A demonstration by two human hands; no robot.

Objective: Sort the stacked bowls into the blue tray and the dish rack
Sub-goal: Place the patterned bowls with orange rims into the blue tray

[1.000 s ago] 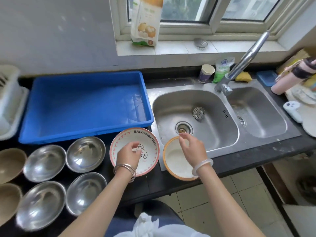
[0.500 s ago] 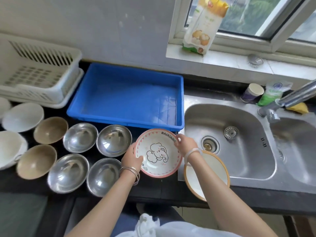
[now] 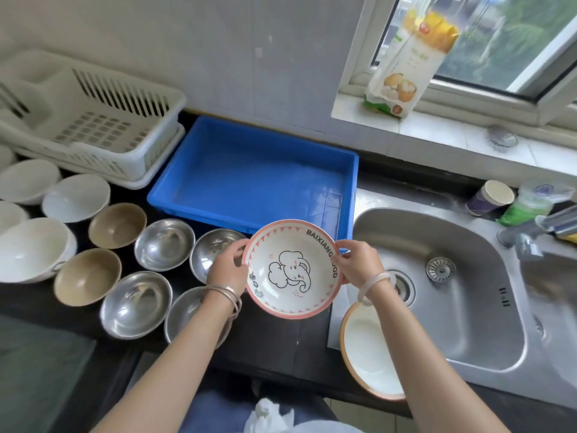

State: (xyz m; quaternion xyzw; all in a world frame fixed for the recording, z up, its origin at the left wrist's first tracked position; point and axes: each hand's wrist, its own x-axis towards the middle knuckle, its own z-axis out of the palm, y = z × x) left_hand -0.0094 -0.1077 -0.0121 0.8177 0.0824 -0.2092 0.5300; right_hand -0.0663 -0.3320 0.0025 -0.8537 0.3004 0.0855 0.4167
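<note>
I hold the elephant bowl (image 3: 292, 270) by its rim, left hand (image 3: 227, 270) and right hand (image 3: 359, 266) on opposite sides, above the counter's front edge, just before the empty blue tray (image 3: 249, 182), for steady carrying.

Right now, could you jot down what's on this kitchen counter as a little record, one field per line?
held item: elephant bowl, tilted toward the camera
left hand: gripping the bowl's left rim
right hand: gripping the bowl's right rim
blue tray: nothing in it
dish rack: white, left of the tray, no bowls visible in it
steel bowls: four, grouped on the counter
brown bowls: two, left of the steel ones
orange-rimmed bowl: at the sink's front edge
</note>
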